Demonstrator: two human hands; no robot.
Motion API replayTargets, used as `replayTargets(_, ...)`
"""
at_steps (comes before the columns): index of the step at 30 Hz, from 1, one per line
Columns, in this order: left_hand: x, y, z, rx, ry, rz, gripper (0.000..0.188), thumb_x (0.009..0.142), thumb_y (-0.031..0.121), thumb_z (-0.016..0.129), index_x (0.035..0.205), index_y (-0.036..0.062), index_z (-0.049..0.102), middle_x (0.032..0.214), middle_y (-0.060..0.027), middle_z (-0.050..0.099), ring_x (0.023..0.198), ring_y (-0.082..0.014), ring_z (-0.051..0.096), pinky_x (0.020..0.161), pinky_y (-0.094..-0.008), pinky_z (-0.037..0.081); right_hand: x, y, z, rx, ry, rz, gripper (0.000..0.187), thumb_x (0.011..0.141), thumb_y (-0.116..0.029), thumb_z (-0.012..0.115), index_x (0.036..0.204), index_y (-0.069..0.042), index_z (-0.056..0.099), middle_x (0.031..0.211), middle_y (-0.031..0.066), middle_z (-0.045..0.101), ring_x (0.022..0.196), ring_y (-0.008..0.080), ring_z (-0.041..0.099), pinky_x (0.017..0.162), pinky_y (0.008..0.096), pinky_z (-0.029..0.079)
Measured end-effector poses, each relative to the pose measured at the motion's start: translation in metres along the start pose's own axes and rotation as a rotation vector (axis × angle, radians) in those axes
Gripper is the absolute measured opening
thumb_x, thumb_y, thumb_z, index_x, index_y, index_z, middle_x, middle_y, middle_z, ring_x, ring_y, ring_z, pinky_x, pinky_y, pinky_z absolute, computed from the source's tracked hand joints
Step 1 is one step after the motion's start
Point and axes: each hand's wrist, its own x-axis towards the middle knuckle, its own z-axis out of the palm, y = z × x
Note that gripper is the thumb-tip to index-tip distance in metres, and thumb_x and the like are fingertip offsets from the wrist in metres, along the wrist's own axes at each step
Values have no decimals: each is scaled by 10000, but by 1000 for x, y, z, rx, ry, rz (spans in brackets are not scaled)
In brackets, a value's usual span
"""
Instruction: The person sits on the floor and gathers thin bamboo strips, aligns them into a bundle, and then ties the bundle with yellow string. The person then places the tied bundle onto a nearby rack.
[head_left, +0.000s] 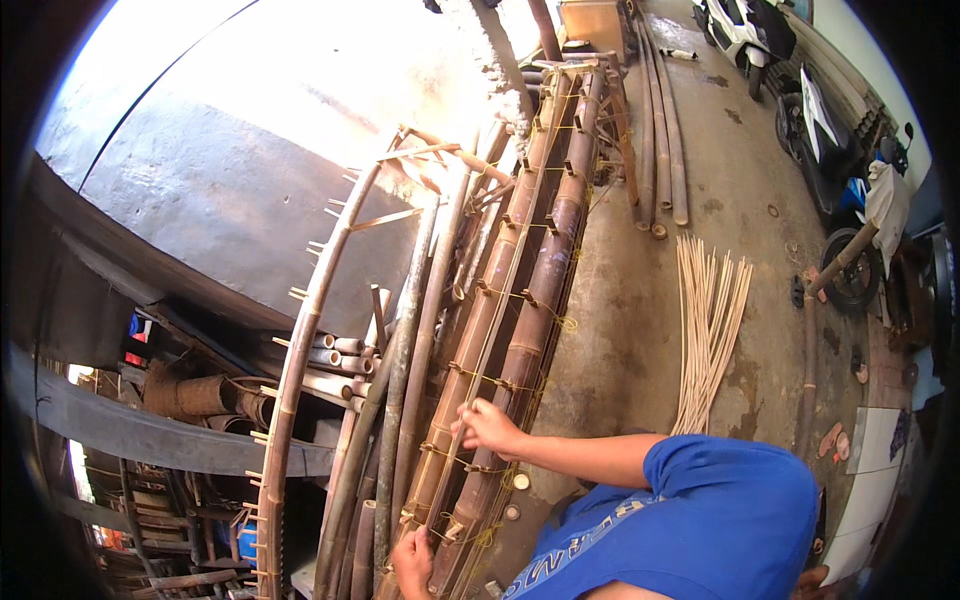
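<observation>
Two thick bamboo poles (540,345) lie side by side on a long rack, bound across with yellow cord (567,323) and set with short dark pegs (528,297). A long thin bamboo strip (497,335) runs lengthwise over the left pole. My right hand (487,430) is closed around this strip, above the gap between the poles. Nearer to me, my left hand (412,562) pinches near the strip's lower end at the left pole. Its grip is partly hidden by its own fingers.
A bundle of slender sticks (708,335) lies on the concrete floor to the right. Long bamboo poles (662,150) rest beyond it. A curved bamboo frame with pegs (300,345) stands at left, beside stacked poles. Parked motorbikes (825,130) line the far right wall.
</observation>
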Motion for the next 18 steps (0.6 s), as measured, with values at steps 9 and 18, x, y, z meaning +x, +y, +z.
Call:
replayTargets(9,49,-24,-5,614,130,-261,368,945,350,591,910,8,721,871,-229,699,857,-383,682,759,-444,519,-12,-69,-184,-431,-322,331,392,1018,-374,525,1226,-48,591,1088,109,676,922,180,672,793,323,567)
replayTargets(18,201,344,205,337,202,270,410,976,352,544,1189,21,659,1141,-241,665,1082,-391,635,921,-428,490,-6,-227,-422,-475,-15,225,326,1026,-310,510,1192,-49,613,1045,96,683,841,139,654,730,278,546)
